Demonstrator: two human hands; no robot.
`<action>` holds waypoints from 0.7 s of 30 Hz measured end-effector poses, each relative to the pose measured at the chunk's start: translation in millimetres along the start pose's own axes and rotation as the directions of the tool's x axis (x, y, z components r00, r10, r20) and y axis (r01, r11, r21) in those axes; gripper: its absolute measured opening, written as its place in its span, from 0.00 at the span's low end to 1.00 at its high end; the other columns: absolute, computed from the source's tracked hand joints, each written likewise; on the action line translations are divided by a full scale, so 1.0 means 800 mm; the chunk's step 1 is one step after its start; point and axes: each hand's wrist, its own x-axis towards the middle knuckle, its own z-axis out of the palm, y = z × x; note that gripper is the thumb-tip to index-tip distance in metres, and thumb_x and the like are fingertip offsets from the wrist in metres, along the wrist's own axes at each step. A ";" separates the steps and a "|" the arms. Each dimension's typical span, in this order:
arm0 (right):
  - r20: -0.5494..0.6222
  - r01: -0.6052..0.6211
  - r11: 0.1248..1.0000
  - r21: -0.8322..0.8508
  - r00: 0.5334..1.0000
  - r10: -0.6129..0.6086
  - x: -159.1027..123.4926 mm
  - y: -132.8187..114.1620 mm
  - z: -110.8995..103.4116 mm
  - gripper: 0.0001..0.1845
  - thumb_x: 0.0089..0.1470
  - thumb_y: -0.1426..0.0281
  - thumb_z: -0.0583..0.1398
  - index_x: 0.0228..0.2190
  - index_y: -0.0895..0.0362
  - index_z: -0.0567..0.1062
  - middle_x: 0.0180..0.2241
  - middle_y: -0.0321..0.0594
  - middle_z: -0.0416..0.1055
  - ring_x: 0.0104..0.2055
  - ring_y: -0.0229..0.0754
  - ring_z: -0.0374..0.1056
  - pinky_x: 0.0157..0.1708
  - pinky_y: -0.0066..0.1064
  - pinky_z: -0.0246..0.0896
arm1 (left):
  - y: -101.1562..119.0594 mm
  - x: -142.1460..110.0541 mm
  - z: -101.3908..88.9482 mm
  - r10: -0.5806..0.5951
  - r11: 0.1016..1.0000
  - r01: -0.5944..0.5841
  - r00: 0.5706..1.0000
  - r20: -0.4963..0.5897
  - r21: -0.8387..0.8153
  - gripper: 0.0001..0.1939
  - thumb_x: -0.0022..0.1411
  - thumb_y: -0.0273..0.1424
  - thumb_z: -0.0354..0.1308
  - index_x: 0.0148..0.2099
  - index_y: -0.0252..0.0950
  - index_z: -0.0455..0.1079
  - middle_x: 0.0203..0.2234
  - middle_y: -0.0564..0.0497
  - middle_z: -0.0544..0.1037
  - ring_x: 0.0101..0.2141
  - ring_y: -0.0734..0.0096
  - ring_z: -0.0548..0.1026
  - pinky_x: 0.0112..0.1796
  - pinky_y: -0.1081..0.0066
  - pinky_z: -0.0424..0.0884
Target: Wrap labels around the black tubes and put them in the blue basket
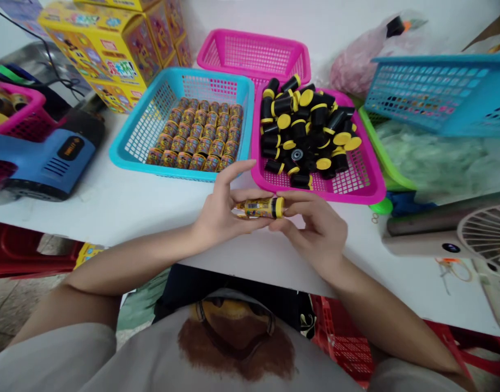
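Holding a printed yellow capsule (256, 208) level between both hands, the person works on this single piece above the white table (111, 215), just in front of two baskets. Its long axis runs almost straight across the view, roughly parallel to the table's near edge, with the capped end pointing toward the person's right and the printed body toward the left.

The left hand (221, 215) grips the body, its fingers (250, 195) curled together and clamped around the printed wall. The right hand (315, 231) comes in from the other side, its fingertips (290, 198) close together and clamped on the black-and-yellow end cap (279, 207). The two hands nearly meet at the capsule's middle, and the fingers hide part of it, so whether the cap is fully seated cannot be told.

The step in hand appears to be working the cap end of one capsule by hand. Judging by this grip, the next move calls for a steady hold on the body and force kept true along the long axis.

Beyond the hands, a cyan plastic basket (118, 154) holds neat rows of printed capsules (196, 130), while a magenta plastic basket (356, 191) holds a loose heap of black tubes with yellow caps (303, 130).
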 end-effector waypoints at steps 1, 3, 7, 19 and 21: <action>0.004 0.115 0.989 -0.091 0.993 -0.115 0.000 0.000 0.002 0.15 0.56 0.67 0.72 0.41 0.53 0.74 0.49 0.44 0.79 0.48 0.44 0.78 0.48 0.38 0.79 | 0.004 0.002 0.003 -0.040 0.998 0.039 0.999 -0.019 -0.050 0.50 0.58 0.39 0.77 0.71 0.46 0.48 0.49 0.46 0.83 0.45 0.61 0.86 0.43 0.66 0.84; 0.030 0.257 0.941 -0.220 0.966 -0.257 0.001 0.001 0.005 0.23 0.56 0.62 0.72 0.49 0.52 0.72 0.53 0.48 0.76 0.53 0.48 0.77 0.52 0.43 0.78 | 0.010 0.007 0.007 -0.094 0.987 0.088 0.995 -0.037 -0.131 0.53 0.55 0.39 0.78 0.71 0.46 0.47 0.46 0.47 0.83 0.44 0.61 0.86 0.45 0.65 0.83; 0.088 0.281 0.915 -0.291 0.960 -0.267 0.003 -0.001 0.008 0.29 0.59 0.67 0.69 0.58 0.52 0.67 0.49 0.46 0.75 0.54 0.48 0.75 0.51 0.44 0.78 | 0.011 0.015 0.008 -0.216 0.933 0.212 0.976 0.017 -0.292 0.53 0.51 0.36 0.80 0.66 0.47 0.46 0.41 0.54 0.81 0.39 0.67 0.85 0.42 0.68 0.81; 0.198 0.405 0.817 -0.410 0.914 -0.354 -0.012 -0.002 0.021 0.26 0.64 0.71 0.61 0.62 0.47 0.68 0.48 0.44 0.76 0.52 0.48 0.73 0.57 0.47 0.73 | -0.011 0.006 0.019 -0.095 0.980 0.136 0.963 0.251 -0.149 0.34 0.60 0.27 0.62 0.60 0.43 0.45 0.33 0.60 0.64 0.25 0.80 0.69 0.24 0.77 0.66; 0.202 0.371 0.847 -0.380 0.927 -0.316 -0.015 0.000 0.023 0.28 0.64 0.71 0.62 0.62 0.45 0.68 0.47 0.42 0.76 0.50 0.48 0.73 0.61 0.52 0.70 | -0.012 0.004 0.023 -0.067 0.991 0.086 0.984 0.163 -0.107 0.34 0.59 0.27 0.62 0.60 0.43 0.45 0.33 0.60 0.62 0.24 0.81 0.66 0.23 0.77 0.64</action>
